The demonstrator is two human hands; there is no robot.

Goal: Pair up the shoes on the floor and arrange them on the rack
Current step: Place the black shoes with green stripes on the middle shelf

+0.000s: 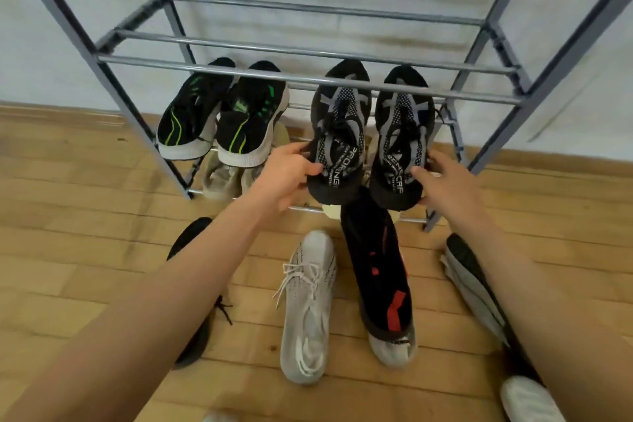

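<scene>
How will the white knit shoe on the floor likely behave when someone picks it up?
The white knit shoe probably feels light for its size, and its soft-looking upper may fold in the grip. Its loose laces will likely dangle and could catch on neighbouring shoes.

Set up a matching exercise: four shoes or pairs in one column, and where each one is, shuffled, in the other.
Shoes
1. black-and-green pair
2. black-and-grey pair
3. white sneaker
4. beige shoes

Places
A. on the floor, laces up
B. lowest tier of the rack
C. held by the left hand and right hand
D. upper tier, left side, untouched

Pairs: 1-D, 2-C, 3-A, 4-B
</scene>
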